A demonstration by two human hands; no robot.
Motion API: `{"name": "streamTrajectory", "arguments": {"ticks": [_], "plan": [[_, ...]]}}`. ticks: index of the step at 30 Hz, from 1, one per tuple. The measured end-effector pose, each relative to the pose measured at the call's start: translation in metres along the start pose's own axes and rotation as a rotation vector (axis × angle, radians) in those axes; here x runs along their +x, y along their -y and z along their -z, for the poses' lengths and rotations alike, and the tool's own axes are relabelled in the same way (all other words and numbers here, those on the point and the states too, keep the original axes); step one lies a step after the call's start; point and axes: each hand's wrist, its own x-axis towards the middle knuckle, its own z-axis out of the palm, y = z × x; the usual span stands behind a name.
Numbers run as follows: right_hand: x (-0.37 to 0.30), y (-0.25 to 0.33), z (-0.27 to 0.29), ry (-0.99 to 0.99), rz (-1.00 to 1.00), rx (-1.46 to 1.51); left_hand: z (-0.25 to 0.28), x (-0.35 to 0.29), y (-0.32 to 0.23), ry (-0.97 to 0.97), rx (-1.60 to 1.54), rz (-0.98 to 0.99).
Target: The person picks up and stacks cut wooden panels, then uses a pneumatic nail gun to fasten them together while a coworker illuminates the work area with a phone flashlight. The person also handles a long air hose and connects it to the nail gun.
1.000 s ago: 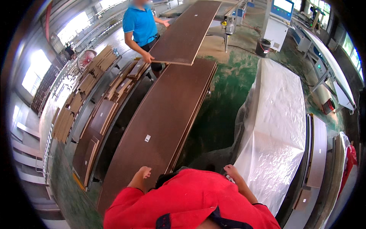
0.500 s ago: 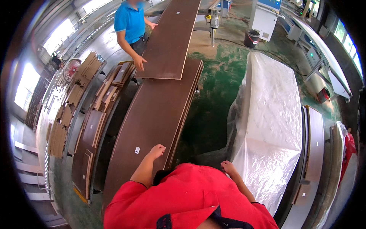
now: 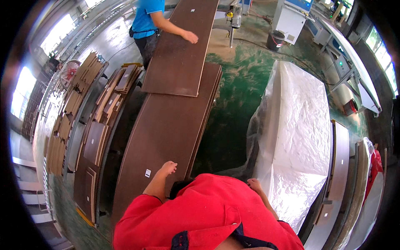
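My left hand (image 3: 168, 167) hovers over or rests on the near part of a long dark brown board (image 3: 158, 133); contact cannot be made out. Its fingers are curled with nothing visible in them. A small white label (image 3: 148, 173) lies on the board just left of that hand. My right hand (image 3: 254, 184) is at my right side, next to a long stack under clear plastic film (image 3: 291, 137), fingers curled and partly hidden. Farther off, a second brown board (image 3: 181, 54) overlaps the far end of the first. A co-worker in a blue shirt (image 3: 149, 18) stretches one hand (image 3: 190, 37) over it.
Racks with brown panels (image 3: 95, 139) and cardboard strips (image 3: 68, 121) stand on the left. Green floor (image 3: 233, 100) runs between the boards and the wrapped stack. A black bucket (image 3: 275, 41) and a white machine cabinet (image 3: 290, 21) are at the far right. More panels (image 3: 339, 162) lie beyond the stack.
The far brown board has come nearer over the first board. The co-worker's hand has left its edge and now reaches across above it. My hands stay in much the same place.
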Motion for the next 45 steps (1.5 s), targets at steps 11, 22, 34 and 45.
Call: {"name": "streamTrajectory", "arguments": {"ticks": [11, 22, 34, 45], "plan": [[0.070, 0.086, 0.037, -0.243, 0.033, -0.114, -0.023, 0.103, -0.128, 0.124, -0.022, -0.086], [0.248, 0.328, 0.111, -0.180, 0.413, -0.111, 0.020, 0.203, -0.325, 0.023, 0.096, 0.066], [0.372, 0.600, 0.240, -0.038, 0.489, 0.102, 0.006, 0.362, -0.612, 0.104, 0.124, -0.082], [0.521, 0.785, 0.368, -0.152, 0.337, 0.318, -0.016, 0.612, -0.999, 0.275, 0.249, -0.469]]}}
